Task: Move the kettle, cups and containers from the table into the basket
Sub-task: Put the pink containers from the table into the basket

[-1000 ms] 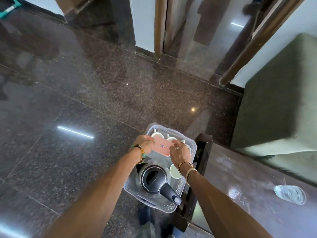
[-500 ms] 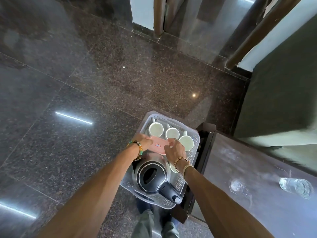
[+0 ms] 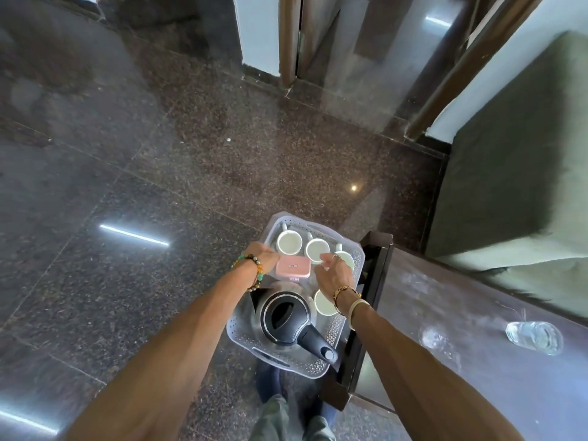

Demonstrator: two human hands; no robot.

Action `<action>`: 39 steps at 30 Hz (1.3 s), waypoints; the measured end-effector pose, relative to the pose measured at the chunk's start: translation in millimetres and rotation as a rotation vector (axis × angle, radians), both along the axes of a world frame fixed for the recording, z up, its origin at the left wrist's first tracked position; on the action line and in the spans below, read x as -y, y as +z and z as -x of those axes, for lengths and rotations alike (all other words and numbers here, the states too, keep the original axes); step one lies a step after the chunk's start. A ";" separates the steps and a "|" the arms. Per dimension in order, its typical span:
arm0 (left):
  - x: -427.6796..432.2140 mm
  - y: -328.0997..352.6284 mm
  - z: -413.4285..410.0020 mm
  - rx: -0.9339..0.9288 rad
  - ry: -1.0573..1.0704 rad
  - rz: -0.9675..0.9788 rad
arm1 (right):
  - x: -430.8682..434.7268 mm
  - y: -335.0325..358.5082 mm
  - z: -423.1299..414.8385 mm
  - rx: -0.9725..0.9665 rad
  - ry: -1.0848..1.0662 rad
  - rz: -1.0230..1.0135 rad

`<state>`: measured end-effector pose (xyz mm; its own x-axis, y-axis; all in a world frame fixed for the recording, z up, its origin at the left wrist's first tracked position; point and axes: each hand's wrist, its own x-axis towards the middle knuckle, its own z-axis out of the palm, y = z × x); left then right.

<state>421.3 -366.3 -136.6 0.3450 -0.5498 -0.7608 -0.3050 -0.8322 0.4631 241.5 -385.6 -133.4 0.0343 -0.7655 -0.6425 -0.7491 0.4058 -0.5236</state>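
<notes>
A pale perforated basket point(image 3: 280, 361) stands on the floor beside the table. Inside it, nearest me, sits a black-lidded kettle point(image 3: 286, 316). A pink container point(image 3: 292, 267) lies across the middle. Two white cups point(image 3: 289, 242) point(image 3: 316, 249) stand at the far end, and a third cup point(image 3: 348, 257) is half hidden by my right hand. Another cup point(image 3: 323, 305) sits beside the kettle under my right wrist. My left hand point(image 3: 262, 256) holds the container's left edge. My right hand point(image 3: 334, 272) hovers just right of the container, fingers relaxed, holding nothing.
A dark table point(image 3: 477, 377) runs along the right, its corner against the basket. On it lie a clear glass point(image 3: 533, 337) and another clear item point(image 3: 436, 340). A green upholstered seat point(image 3: 509, 170) stands behind. My feet point(image 3: 270, 383) are just below the basket on the granite floor.
The pink container has come down into the basket between the cups and the kettle. My right hand has let go of its right edge and lifted away; my left hand stays on it.
</notes>
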 end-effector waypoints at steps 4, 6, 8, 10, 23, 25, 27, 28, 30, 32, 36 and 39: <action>8.4 44.5 8.4 -0.033 -0.022 0.081 | 4.2 44.1 12.2 0.001 -0.035 0.112; 15.8 65.6 17.1 -0.050 -0.049 0.133 | 5.3 65.6 20.6 -0.004 -0.079 0.154; 23.3 88.4 32.5 -0.072 -0.132 0.177 | 1.6 85.5 33.8 -0.006 -0.117 0.189; 28.4 104.3 56.5 -0.105 -0.205 0.220 | -5.7 102.6 51.2 -0.008 -0.152 0.224; 2.0 167.2 239.6 -0.147 -0.488 0.492 | -101.6 156.2 222.3 -0.267 -0.224 0.526; -3.0 189.3 272.6 -0.090 -0.573 0.595 | -114.5 174.1 254.7 -0.313 -0.283 0.599; -13.7 209.2 305.0 -0.048 -0.642 0.687 | -130.4 190.4 285.8 -0.360 -0.347 0.658; -21.6 216.3 321.9 -0.048 -0.668 0.720 | -140.8 197.5 301.5 -0.378 -0.378 0.687; -43.3 226.2 357.8 -0.053 -0.697 0.756 | -168.2 207.9 334.7 -0.417 -0.444 0.749; -69.4 228.1 391.0 -0.077 -0.708 0.763 | -200.8 212.7 364.5 -0.467 -0.500 0.780; -140.7 217.5 456.6 -0.096 -0.744 0.782 | -286.9 204.6 422.0 -0.529 -0.573 0.780; -202.3 213.1 515.4 -0.223 -0.793 0.775 | -362.0 195.1 465.6 -0.575 -0.656 0.722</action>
